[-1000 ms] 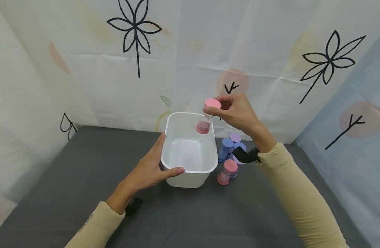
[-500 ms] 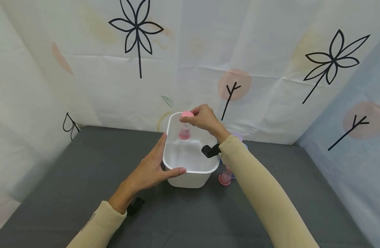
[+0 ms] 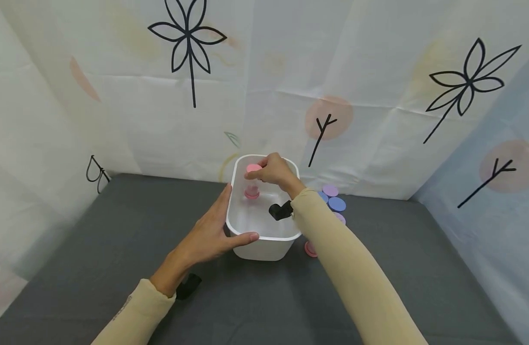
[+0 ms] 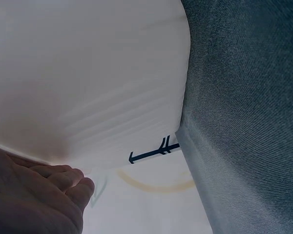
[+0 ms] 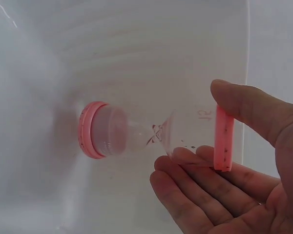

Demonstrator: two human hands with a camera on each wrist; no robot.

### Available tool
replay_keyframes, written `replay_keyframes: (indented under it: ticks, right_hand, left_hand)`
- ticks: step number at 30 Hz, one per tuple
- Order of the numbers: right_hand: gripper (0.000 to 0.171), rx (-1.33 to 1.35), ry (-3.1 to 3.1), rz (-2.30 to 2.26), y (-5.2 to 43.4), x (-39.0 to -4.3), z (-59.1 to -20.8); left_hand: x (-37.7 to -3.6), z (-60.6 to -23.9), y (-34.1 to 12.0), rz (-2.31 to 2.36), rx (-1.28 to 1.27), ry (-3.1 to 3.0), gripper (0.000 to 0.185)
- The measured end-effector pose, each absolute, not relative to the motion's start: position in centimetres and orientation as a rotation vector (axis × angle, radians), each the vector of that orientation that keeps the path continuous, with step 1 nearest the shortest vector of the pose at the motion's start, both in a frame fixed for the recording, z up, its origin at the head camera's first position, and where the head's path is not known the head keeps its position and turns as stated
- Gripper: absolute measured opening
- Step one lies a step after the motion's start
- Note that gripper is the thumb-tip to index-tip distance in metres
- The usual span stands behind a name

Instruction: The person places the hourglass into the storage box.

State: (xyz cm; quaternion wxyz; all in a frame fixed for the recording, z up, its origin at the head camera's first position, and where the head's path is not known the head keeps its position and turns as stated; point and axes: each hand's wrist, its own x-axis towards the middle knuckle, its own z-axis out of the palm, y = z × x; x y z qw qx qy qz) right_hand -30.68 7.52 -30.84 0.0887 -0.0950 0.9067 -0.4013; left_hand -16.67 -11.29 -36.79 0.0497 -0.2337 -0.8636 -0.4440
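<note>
A pink-capped sand timer [image 3: 252, 191] stands upright inside the white plastic bin [image 3: 264, 250], low toward its floor. My right hand [image 3: 276, 171] reaches over the bin's right rim and holds the timer by its upper cap. In the right wrist view, the thumb lies on that pink cap [image 5: 223, 139] and the fingers sit along the other side; pink sand [image 5: 110, 130] fills the lower bulb. My left hand [image 3: 209, 238] rests against the bin's left outer wall with fingers extended, its thumb along the front rim. The left wrist view shows those fingers [image 4: 63, 180] by the wall.
To the bin's right, partly behind my right sleeve, stand several more sand timers: blue [image 3: 337, 204], purple [image 3: 330, 190] and a pink one [image 3: 310, 249]. A dark grey cloth [image 3: 118, 268] covers the table. A printed white curtain [image 3: 264, 96] hangs close behind the bin.
My right hand has carried the pink sand timer from above the bin's right rim leftward and down into the bin. The left hand has stayed at the bin's side.
</note>
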Motion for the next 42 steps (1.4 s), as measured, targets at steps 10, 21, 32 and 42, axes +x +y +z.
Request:
replay_keyframes:
  ticks: [10, 21, 32, 42]
  right_hand:
    - [0.028, -0.392, 2.683, -1.241, 7.6, -30.9, -31.9]
    - [0.037, -0.421, 2.632, -1.241, 7.6, -30.9, -32.5]
    - [0.042, -0.433, 2.629, -1.216, 7.6, -31.3, -32.7]
    - [0.059, -0.423, 2.724, -1.128, 7.7, -31.1, -31.6]
  left_hand:
    - [-16.5, -36.9, -11.2, -1.331, -0.700, -2.643, 0.123]
    - [-16.2, -36.9, -11.1, -1.302, -0.685, -2.660, 0.123]
    - [-16.3, -37.0, -11.2, -1.292, -0.696, -2.659, 0.123]
    - [-16.4, -37.1, -11.1, -1.280, -0.677, -2.671, 0.123]
